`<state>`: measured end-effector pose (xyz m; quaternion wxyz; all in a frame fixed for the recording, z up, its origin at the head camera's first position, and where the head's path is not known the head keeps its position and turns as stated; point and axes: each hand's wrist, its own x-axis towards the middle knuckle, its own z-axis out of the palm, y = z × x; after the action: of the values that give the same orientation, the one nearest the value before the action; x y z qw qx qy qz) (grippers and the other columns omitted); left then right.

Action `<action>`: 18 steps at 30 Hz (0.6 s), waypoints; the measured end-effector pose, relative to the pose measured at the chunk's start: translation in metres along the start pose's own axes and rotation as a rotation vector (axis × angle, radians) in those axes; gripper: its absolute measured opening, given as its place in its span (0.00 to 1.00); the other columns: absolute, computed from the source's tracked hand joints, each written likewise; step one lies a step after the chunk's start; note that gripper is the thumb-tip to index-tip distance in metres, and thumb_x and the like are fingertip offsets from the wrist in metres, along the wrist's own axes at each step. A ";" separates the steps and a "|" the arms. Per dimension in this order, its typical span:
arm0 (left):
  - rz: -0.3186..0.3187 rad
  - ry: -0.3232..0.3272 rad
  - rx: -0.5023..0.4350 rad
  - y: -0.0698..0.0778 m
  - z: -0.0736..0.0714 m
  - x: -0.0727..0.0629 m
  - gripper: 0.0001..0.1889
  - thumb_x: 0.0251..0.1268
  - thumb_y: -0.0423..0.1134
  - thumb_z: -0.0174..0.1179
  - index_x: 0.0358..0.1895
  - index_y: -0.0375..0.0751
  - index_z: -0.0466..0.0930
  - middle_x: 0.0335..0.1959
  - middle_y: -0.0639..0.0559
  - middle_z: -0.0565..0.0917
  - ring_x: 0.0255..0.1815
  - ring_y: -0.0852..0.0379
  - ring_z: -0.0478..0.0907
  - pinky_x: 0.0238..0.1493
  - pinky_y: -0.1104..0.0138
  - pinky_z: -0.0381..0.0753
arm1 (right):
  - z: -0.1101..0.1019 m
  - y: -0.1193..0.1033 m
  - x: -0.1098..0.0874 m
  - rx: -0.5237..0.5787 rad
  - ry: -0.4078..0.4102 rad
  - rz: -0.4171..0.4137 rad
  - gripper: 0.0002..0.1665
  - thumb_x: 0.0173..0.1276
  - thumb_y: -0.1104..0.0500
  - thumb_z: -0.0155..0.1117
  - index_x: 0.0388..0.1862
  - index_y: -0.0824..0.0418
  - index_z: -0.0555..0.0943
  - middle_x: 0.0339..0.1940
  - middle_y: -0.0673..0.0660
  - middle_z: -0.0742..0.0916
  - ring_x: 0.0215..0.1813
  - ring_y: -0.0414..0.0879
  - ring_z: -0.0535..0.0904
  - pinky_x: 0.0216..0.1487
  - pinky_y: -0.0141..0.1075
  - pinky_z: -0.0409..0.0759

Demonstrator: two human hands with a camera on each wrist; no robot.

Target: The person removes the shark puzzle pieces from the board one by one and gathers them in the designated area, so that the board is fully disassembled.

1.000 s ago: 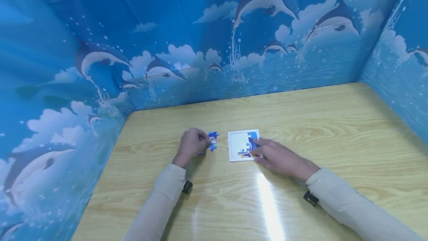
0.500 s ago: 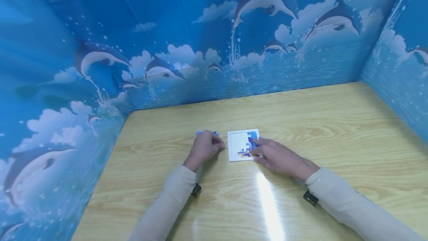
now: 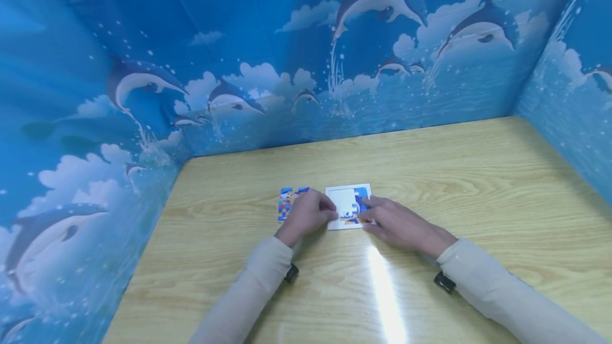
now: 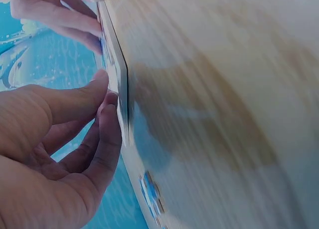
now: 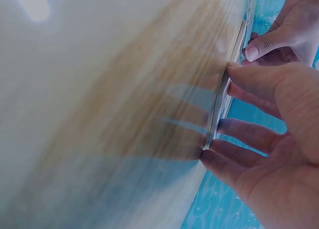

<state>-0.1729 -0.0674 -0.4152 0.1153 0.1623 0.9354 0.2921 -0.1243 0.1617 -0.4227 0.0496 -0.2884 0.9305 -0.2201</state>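
A square white puzzle board (image 3: 341, 199) lies on the table, with blue and orange pieces (image 3: 360, 193) filling its right side and part of its bottom row. My left hand (image 3: 308, 210) is at the board's left edge, thumb and fingertips pinched together on a jigsaw piece that the fingers almost wholly hide. In the left wrist view, those fingertips (image 4: 103, 79) come right over the board's edge. My right hand (image 3: 399, 222) rests at the board's lower right, its fingers spread over the pieces and edge. The right wrist view shows the thumb (image 5: 241, 74) on the board's near edge.
Left of the board, several loose colourful pieces (image 3: 286, 200) lie together, partly covered by my left hand. Behind the wood-grain table (image 3: 430, 174) rises a blue dolphin-print backdrop (image 3: 306, 68), which also runs along both sides. Black wrist cameras sit under both cuffs.
My left hand has left the loose pieces and moved right to the board's left edge, uncovering more of the pile. My right hand and the board have stayed put.
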 end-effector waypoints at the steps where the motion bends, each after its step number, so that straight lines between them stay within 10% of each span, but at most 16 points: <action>1: 0.004 -0.010 -0.008 0.001 0.001 0.000 0.06 0.59 0.38 0.74 0.38 0.43 0.90 0.31 0.56 0.87 0.34 0.61 0.81 0.41 0.67 0.81 | 0.000 0.000 0.000 -0.001 0.000 -0.001 0.18 0.71 0.57 0.67 0.56 0.62 0.85 0.69 0.68 0.76 0.74 0.66 0.66 0.71 0.58 0.65; 18: 0.055 -0.022 0.004 0.013 0.010 0.002 0.08 0.54 0.36 0.77 0.36 0.41 0.90 0.28 0.55 0.87 0.29 0.64 0.79 0.36 0.71 0.79 | 0.000 0.001 -0.003 -0.022 0.009 -0.047 0.17 0.71 0.59 0.67 0.56 0.64 0.85 0.70 0.73 0.73 0.72 0.71 0.66 0.69 0.61 0.66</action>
<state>-0.1686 -0.0513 -0.4163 0.1173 0.1916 0.9298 0.2916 -0.1226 0.1640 -0.4232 0.0371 -0.3098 0.9261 -0.2121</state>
